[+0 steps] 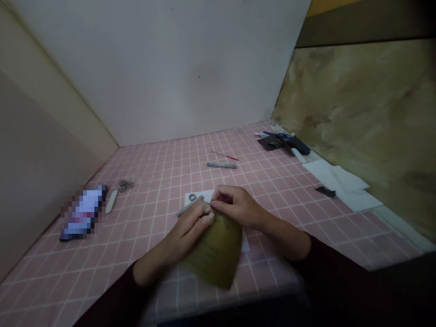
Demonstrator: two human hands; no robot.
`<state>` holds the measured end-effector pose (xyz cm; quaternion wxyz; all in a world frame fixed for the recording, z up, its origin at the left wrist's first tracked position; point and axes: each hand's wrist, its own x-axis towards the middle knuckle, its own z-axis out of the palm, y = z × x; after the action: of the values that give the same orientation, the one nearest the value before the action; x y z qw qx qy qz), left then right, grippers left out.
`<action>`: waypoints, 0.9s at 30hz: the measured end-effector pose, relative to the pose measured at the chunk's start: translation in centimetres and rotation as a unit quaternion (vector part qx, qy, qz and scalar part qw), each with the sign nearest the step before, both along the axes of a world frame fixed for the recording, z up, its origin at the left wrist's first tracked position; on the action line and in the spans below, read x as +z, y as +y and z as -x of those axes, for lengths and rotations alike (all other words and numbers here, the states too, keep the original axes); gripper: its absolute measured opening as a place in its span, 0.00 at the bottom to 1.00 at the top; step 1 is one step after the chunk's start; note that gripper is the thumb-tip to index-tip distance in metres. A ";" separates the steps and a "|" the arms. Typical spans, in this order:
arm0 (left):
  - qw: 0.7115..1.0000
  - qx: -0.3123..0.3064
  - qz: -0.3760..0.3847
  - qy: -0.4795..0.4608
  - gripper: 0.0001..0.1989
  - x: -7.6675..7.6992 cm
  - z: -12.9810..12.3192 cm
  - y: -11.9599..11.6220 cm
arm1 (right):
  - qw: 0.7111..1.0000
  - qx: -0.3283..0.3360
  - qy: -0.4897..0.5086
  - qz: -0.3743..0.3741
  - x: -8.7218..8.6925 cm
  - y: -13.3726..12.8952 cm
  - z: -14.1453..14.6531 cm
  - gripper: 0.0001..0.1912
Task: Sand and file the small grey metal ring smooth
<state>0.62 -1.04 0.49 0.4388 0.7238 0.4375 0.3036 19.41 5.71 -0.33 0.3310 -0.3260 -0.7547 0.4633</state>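
A curved, yellowish-brown sheet of sandpaper (218, 254) with faint print on its back hangs below my hands. My left hand (190, 227) is closed on its upper edge, fingertips pinched together. My right hand (238, 206) meets it there, thumb and fingers pressed together; whatever lies between them is too small and hidden to make out. Just beyond my left fingers, a small grey ring (192, 197) lies on a white paper (207, 195). A grey stick (185, 208) rests beside the ring, partly covered by my left hand.
Farther back lie a grey rod (221, 165) and a thin red-handled tool (231, 158). On the left are a phone (83, 211), a pale flat stick (111, 201) and several grey rings (125, 185). Dark scraps (272, 141) and white sheets (344, 184) lie along the right wall.
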 end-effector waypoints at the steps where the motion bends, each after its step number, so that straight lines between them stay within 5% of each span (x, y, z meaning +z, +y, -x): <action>1: 1.000 -0.005 -0.004 0.002 0.10 0.0 -0.1 -0.1 | 1.000 -0.014 -0.013 -0.014 0.0 -0.1 0.1 0.09; 9: 1.000 0.014 -0.015 -0.020 0.10 -0.1 -0.2 -0.1 | 0.999 -0.018 0.004 -0.036 0.0 0.6 -0.3 0.16; 14: 0.996 0.049 -0.027 -0.071 0.10 -0.3 0.2 -0.1 | 0.995 0.020 0.079 0.050 0.5 0.8 -0.6 0.13; 21: 0.985 0.069 0.021 -0.160 0.09 -0.6 0.3 -0.2 | 0.998 0.021 0.059 -0.001 0.9 0.9 -1.1 0.07; 24: 0.969 0.076 0.008 -0.236 0.11 -1.1 0.6 0.2 | 0.984 0.026 0.153 0.090 1.1 1.2 -1.7 0.07; 27: 0.964 0.096 0.004 -0.249 0.12 -1.6 0.9 0.6 | 0.926 0.076 0.280 0.241 1.2 1.5 -1.9 0.09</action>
<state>-0.25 -0.48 -1.08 0.5057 0.5782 0.3825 0.5134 21.33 7.21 0.88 0.4045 -0.1945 -0.5190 0.7274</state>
